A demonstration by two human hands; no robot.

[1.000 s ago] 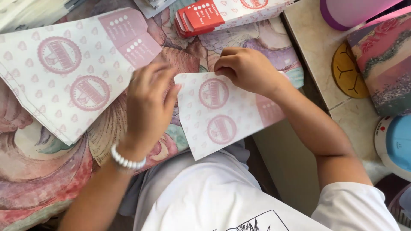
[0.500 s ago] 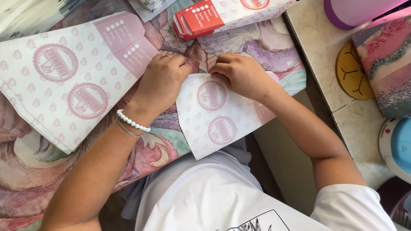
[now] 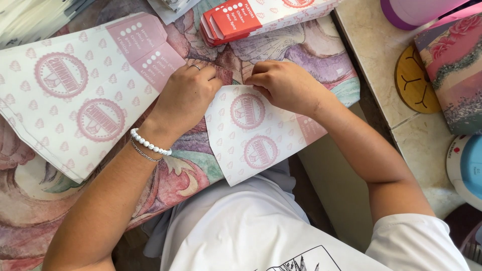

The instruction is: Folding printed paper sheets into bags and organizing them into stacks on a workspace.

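home | floral cloth (image 3: 301, 55), tile counter (image 3: 371, 60) (wooden coaster (image 3: 414, 83))
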